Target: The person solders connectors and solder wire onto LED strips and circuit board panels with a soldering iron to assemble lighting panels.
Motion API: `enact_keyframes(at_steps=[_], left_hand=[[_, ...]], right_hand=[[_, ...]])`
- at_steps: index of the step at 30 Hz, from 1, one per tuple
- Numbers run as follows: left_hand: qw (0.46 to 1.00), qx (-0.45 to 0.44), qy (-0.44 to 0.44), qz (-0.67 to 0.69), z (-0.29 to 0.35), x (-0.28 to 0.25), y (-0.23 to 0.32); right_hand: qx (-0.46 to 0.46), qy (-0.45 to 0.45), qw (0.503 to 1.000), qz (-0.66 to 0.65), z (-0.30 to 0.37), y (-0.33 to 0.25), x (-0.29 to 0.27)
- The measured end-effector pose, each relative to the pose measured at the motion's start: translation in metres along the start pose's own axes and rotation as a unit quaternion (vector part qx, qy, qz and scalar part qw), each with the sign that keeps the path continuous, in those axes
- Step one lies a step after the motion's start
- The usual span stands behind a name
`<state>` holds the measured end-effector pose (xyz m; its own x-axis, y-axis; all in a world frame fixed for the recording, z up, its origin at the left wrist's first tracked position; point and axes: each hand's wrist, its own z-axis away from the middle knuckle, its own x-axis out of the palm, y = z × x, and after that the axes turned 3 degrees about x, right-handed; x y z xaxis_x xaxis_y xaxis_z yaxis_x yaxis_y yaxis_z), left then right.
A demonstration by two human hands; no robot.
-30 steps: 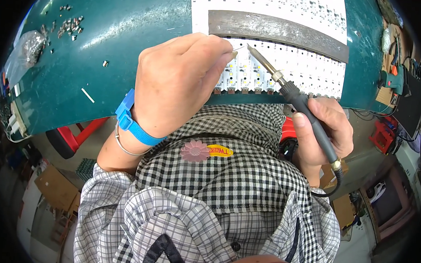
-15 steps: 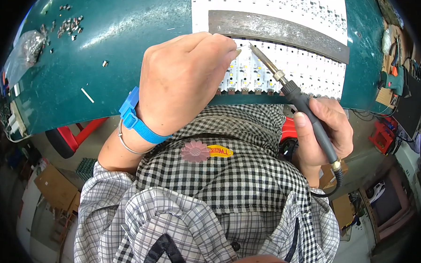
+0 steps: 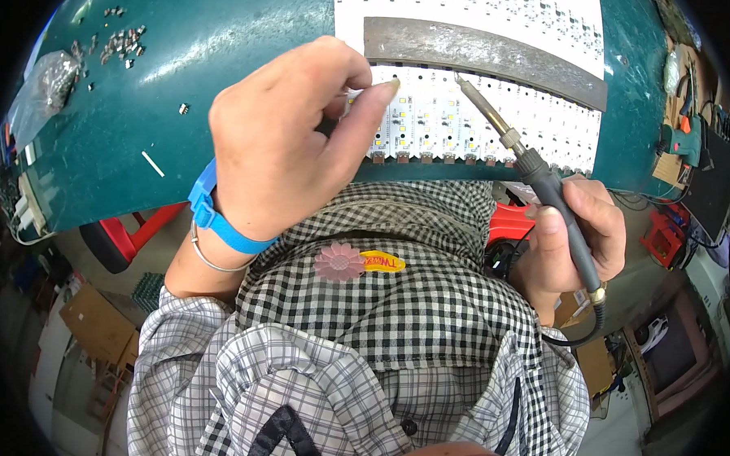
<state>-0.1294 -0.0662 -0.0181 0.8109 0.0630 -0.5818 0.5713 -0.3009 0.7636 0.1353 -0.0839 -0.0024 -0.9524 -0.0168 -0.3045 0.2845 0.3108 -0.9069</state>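
"Over the green surface (image 3: 99, 159), we see the right hand (image 3: 549, 256) closed round the dark handle (image 3: 572, 237) of a soldering iron (image 3: 531, 163). How do we judge its handling?"

"Light and stiff, we'd say, with a metal shaft (image 3: 484, 107) that is probably hot, so we grip only the handle. The cable (image 3: 600, 320) may drag slightly."

"Where is it from the hands?"

"Its handle lies within the right hand; its tip points up and left, over the white circuit boards (image 3: 415, 108), near the metal bar (image 3: 487, 54). We judge those boards thin, rigid and fragile, best held by their edges."

"And the left hand (image 3: 292, 131)?"

"Over the boards' left end; its fingers are partly hidden, so we cannot tell whether they pinch anything."
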Motion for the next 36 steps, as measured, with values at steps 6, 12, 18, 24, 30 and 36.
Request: enact_keyframes(at_steps=[6,12,18,24,30,36], left_hand=[[1.000,0.003,-0.005,-0.022,0.004,-0.007,-0.002],[0.998,0.041,0.007,-0.038,0.001,-0.002,-0.003],[0.997,0.051,0.005,-0.050,0.001,0.002,-0.007],[0.996,0.059,0.008,-0.062,0.000,0.004,-0.007],[0.996,0.064,-0.002,-0.063,-0.001,0.005,-0.008],[0.996,0.065,-0.001,-0.063,-0.002,0.003,-0.005]], right_hand=[[-0.045,-0.054,0.997,0.024,-0.006,0.001,0.005],[-0.076,-0.068,0.993,0.055,-0.010,0.002,0.016],[-0.072,-0.085,0.991,0.075,-0.013,0.001,0.021],[-0.084,-0.096,0.987,0.095,-0.015,-0.007,0.022],[-0.091,-0.103,0.984,0.112,-0.016,-0.010,0.024],[-0.065,-0.089,0.990,0.090,-0.012,-0.010,0.021]])
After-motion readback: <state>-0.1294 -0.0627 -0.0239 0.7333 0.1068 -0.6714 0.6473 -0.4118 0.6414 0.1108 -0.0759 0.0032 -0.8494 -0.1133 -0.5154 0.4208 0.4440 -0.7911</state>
